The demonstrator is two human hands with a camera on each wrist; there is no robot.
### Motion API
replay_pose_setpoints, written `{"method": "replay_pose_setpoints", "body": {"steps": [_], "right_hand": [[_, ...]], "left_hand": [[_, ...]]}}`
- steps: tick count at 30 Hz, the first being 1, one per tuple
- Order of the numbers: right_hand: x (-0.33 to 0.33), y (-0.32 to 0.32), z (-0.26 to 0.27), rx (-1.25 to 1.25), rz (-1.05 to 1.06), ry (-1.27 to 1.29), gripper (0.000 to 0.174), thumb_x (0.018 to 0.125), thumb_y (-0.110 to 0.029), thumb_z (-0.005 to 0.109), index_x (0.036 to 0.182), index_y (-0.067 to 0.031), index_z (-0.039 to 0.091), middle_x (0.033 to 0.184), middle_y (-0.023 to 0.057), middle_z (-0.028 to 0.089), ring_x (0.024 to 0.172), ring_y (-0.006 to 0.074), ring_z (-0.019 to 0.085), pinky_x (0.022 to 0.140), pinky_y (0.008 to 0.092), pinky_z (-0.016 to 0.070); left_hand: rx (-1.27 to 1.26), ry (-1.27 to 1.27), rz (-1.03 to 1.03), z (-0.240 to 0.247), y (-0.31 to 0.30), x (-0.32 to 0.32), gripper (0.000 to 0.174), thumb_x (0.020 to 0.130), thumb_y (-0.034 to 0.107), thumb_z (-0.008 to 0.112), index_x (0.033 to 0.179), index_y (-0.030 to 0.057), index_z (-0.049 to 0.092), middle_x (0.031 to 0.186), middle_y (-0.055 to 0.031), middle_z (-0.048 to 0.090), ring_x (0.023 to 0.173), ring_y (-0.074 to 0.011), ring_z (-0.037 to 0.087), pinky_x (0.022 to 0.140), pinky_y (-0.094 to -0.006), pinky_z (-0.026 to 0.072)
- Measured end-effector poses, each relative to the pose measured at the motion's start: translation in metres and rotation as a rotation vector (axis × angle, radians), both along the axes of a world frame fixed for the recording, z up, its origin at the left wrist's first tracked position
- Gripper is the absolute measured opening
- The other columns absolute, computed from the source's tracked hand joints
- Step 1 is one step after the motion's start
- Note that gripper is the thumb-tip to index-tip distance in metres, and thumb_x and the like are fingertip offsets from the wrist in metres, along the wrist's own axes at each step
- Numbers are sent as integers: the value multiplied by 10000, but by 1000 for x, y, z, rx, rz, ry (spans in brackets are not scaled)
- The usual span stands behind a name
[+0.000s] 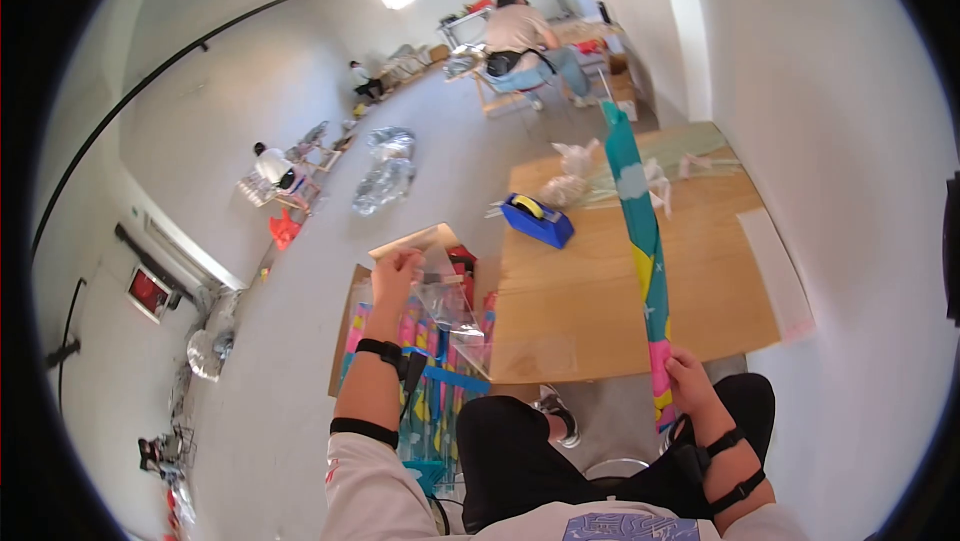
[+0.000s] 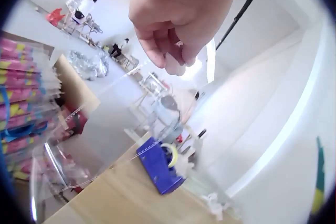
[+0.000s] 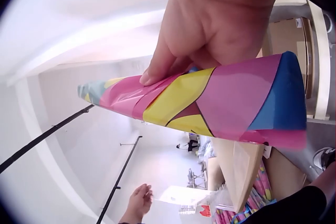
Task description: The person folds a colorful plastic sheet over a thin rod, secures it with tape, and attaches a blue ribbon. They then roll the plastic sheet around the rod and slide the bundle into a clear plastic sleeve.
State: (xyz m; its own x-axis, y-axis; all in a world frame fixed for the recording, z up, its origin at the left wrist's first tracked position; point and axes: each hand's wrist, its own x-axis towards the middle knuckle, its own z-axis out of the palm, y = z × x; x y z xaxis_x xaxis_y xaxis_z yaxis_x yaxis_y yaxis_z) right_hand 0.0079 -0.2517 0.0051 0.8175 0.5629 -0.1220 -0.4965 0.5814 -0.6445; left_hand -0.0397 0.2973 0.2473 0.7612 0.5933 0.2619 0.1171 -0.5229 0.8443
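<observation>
The right hand (image 1: 690,376) has its grip curled round the foot of the folded kite (image 1: 641,241) (long axis upright, over the counter's (image 1: 590,291) near edge). Left of the counter, the left hand (image 1: 396,276) pinches a clear plastic sleeve (image 1: 452,309).

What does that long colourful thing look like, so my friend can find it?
Find the big wooden table. At its near right side the right hand grips a tall folded roll pointing upward. Unlike the squat blue tape dispenser, it is thin and patched teal, yellow and pink.
</observation>
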Motion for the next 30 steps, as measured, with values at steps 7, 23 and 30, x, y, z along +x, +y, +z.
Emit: {"method": "replay_pose_setpoints", "body": {"steps": [7, 23, 30], "right_hand": [[9, 6, 50, -222, -33, -133, 141, 999, -7, 680, 1116, -30, 755, 973, 29, 750, 862, 142, 700, 787, 304, 577], [-2, -100, 337, -1268, -744, -1439, 152, 879, 119, 688, 999, 32, 719, 888, 146, 705, 798, 252, 689, 722, 321, 536], [-15, -129, 392, -1297, -778, -1703, 173, 884, 163, 667, 997, 36, 700, 947, 141, 706, 843, 252, 692, 714, 309, 539]], "left_hand": [[-185, -274, -25, 134, -29, -95, 210, 1087, 154, 609, 1187, 2, 714, 1111, -87, 743, 920, -176, 740, 803, -290, 616], [588, -350, 17, 128, -108, -175, 160, 926, -112, 688, 1034, -1, 730, 975, -94, 752, 855, -177, 747, 747, -297, 598], [556, -384, 41, 107, -136, -199, 205, 831, -67, 787, 1017, 19, 800, 975, -102, 758, 791, -199, 716, 721, -295, 572]]}}
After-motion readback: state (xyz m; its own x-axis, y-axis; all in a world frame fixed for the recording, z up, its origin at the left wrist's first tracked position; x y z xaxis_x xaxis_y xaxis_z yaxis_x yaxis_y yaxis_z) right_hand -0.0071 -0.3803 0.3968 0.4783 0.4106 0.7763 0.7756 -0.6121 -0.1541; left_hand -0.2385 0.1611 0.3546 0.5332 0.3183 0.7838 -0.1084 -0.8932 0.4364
